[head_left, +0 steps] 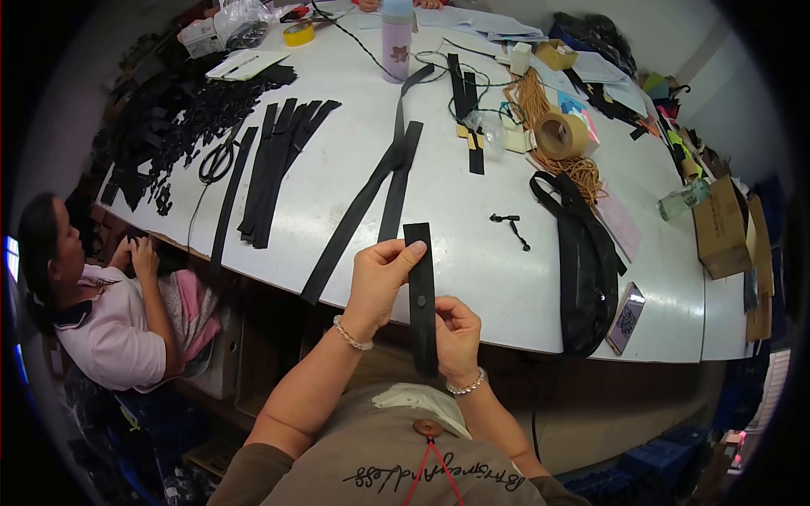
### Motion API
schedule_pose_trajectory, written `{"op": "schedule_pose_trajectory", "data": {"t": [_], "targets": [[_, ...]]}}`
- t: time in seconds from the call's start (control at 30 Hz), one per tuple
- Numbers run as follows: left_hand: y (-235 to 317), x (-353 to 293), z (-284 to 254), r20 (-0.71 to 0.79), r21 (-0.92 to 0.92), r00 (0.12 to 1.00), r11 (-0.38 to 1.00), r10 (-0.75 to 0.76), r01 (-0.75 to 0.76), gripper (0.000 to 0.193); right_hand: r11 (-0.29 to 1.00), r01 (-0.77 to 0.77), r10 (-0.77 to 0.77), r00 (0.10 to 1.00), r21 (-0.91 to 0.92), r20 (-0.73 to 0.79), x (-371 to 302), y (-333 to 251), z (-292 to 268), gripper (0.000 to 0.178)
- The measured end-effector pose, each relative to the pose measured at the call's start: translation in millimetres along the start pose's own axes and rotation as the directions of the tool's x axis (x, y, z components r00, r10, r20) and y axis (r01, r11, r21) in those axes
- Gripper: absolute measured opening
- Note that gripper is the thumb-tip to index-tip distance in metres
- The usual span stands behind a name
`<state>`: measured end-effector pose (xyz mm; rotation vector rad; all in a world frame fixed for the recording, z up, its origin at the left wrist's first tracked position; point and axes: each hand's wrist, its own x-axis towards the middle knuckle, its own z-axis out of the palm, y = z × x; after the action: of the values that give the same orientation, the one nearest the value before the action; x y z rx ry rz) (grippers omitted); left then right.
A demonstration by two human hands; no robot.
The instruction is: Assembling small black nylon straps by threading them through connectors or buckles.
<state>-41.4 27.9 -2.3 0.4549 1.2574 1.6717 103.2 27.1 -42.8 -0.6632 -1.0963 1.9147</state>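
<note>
A black strap [423, 333] stands upright in front of me at the table's near edge, a small round dark fastener on its lower half. My left hand [378, 280] pinches it near its upper end, thumb across the front. Lower down, my right hand [458, 333] has its fingers curled against the strap's right edge; the fingertips behind it are hidden. Just beyond my left hand, long black strips [359, 211] lie crossed on the white table [498, 287]. Farther left is a fanned bundle of black straps [274, 181], with a single strip beside it.
Black-handled scissors [218, 162] lie near a heap of black scraps [198, 114]. At right are a black bag [584, 270], a phone [625, 319] and a brown tape roll [562, 136]. A lilac bottle [396, 42] stands at the back. Another person [118, 329] sits at left.
</note>
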Motion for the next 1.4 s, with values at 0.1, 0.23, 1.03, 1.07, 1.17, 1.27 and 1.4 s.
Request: {"op": "schedule_pose_trajectory", "data": {"t": [0.1, 0.23, 1.03, 1.07, 1.17, 1.27, 1.4], "targets": [[7, -2, 1, 0.016, 0.072, 0.997, 0.995, 0.073, -0.074, 0.015, 0.994, -0.101, 0.104, 0.992, 0.051, -0.065, 1, 3, 1, 0.009], [9, -5, -3, 0.033, 0.120, 0.994, 0.987, 0.106, -0.109, 0.014, 0.989, -0.139, 0.144, 0.987, 0.059, -0.078, 1, 5, 1, 0.011], [82, 24, -85, -0.151, 0.288, 0.964, 0.943, 0.218, -0.168, 0.024, 0.889, -0.423, 0.457, 0.847, -0.174, 0.272, -27, 3, 0, 0.034], [107, 40, -92, -0.202, 0.365, 0.936, 0.909, 0.290, -0.203, 0.024, 0.866, -0.460, 0.499, 0.818, -0.198, 0.286, -28, 4, -1, 0.034], [158, 96, -131, -0.150, 0.458, 0.941, 0.865, 0.302, -0.205, 0.023, 0.831, -0.501, 0.555, 0.776, -0.241, 0.300, -30, 8, -1, 0.034], [163, 149, -161, -0.240, 0.642, 0.947, 0.767, 0.216, -0.012, 0.025, 0.823, -0.499, 0.564, 0.771, -0.270, 0.294, -32, 10, -2, 0.032], [127, 175, -204, -0.250, 0.960, 0.850, 0.005, 0.464, 0.280, 0.025, 0.834, -0.465, 0.526, 0.832, -0.297, 0.174, -32, 2, -8, 0.026]]}}
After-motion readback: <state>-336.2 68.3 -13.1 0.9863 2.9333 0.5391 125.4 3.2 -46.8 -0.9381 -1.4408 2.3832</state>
